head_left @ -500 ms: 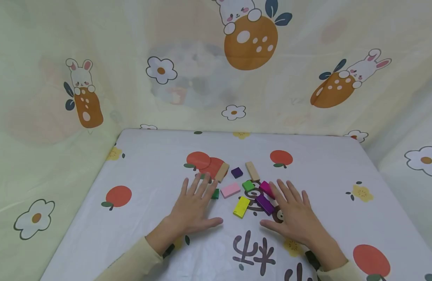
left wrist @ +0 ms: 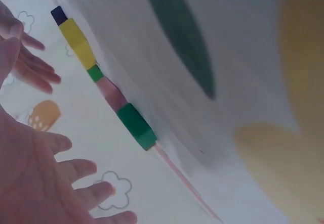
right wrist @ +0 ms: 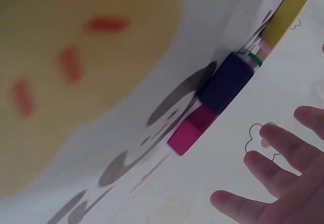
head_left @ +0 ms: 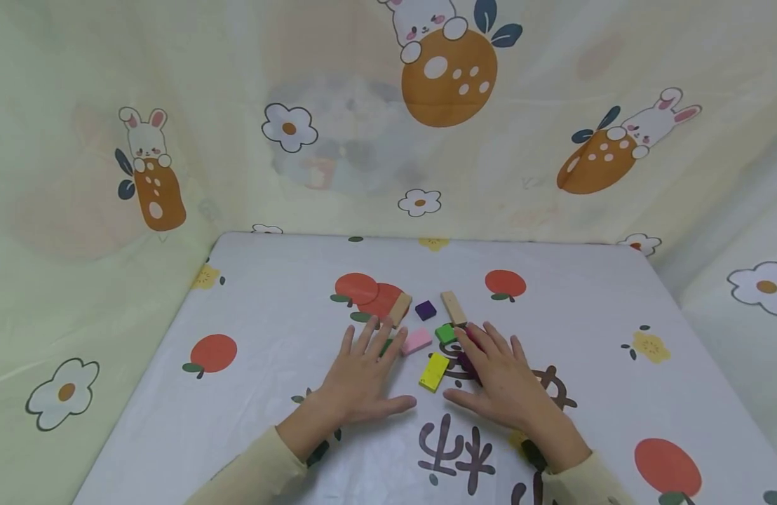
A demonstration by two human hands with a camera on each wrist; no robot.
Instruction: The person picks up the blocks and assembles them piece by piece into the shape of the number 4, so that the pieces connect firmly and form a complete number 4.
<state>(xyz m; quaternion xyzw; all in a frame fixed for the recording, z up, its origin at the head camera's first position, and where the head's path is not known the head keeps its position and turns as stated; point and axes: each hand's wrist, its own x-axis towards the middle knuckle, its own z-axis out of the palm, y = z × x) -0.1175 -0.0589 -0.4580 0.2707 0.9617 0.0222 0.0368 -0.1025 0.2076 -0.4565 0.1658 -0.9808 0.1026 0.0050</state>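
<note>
Both hands are spread over the table on either side of a loose group of coloured blocks. My left hand (head_left: pixel 360 382) has straight fingers beside the dark green block (left wrist: pixel 136 126), partly hiding it in the head view, and near the pink block (head_left: pixel 416 341). On the other side, my right hand (head_left: pixel 505 386) reaches over the magenta block (right wrist: pixel 191 130) and the purple block (right wrist: pixel 226 84), covering much of both. Whether the fingers touch any block I cannot tell. Between the hands lie a yellow block (head_left: pixel 434 372) and a bright green block (head_left: pixel 446 334).
Behind these lie a small dark purple block (head_left: pixel 426 310) and two plain wooden blocks, one left (head_left: pixel 399 309) and one right (head_left: pixel 454 308). The white tablecloth (head_left: pixel 275 280) has printed fruit and lettering. A patterned curtain (head_left: pixel 338 56) rises behind the table.
My hands have moved closer together, the left going right and the right going left. The right fingers now cover more of the magenta and purple blocks. The pink block has shifted slightly right.
</note>
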